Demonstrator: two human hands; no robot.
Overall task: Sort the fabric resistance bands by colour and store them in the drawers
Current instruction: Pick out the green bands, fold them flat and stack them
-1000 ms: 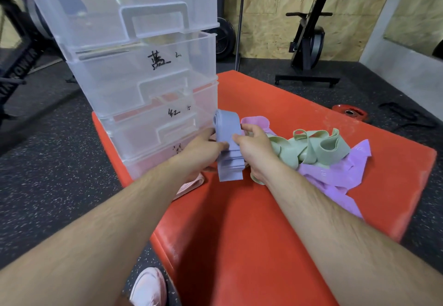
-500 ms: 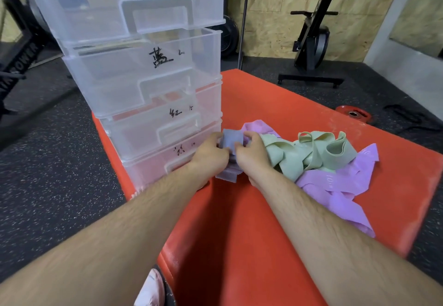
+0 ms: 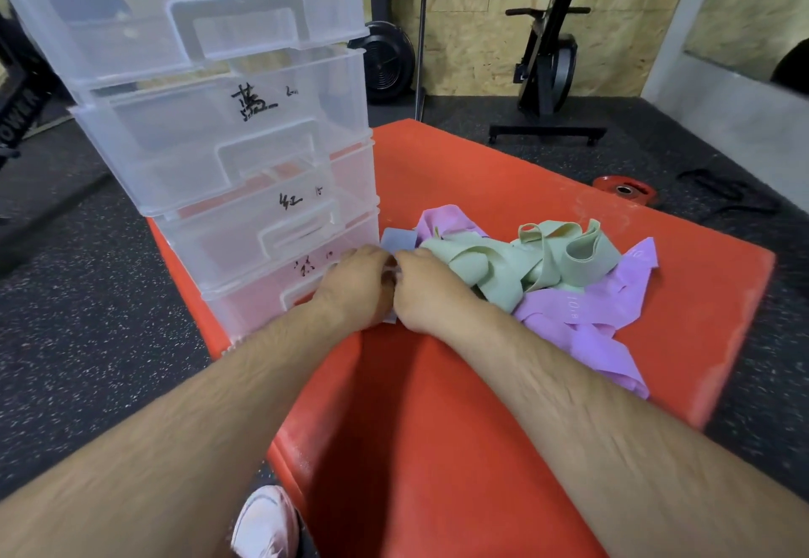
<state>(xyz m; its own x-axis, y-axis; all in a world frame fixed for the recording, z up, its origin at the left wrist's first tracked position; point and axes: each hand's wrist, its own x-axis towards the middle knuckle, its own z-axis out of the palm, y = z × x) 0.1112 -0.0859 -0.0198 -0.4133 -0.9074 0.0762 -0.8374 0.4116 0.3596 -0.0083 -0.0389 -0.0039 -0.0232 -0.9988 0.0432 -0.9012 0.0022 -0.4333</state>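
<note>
My left hand (image 3: 357, 284) and my right hand (image 3: 427, 290) press together on a folded blue-grey band (image 3: 397, 239), which lies low on the red mat and is mostly hidden under my fingers. Only its far corner shows. Just right of my hands is a heap of pale green bands (image 3: 525, 260) on top of lilac bands (image 3: 599, 317). A stack of clear plastic drawers (image 3: 227, 155) with handwritten labels stands at the left, touching my left hand's side; all drawers look closed.
The red mat (image 3: 437, 426) forms a raised platform over black speckled gym floor. A red weight plate (image 3: 624, 190) lies on the floor at the right. An exercise machine (image 3: 549, 71) stands by the plywood wall. My shoe (image 3: 265, 522) shows at the bottom.
The blue-grey band was held up between my hands; both hands have since lowered it to the mat and folded it smaller, so it is now almost covered.
</note>
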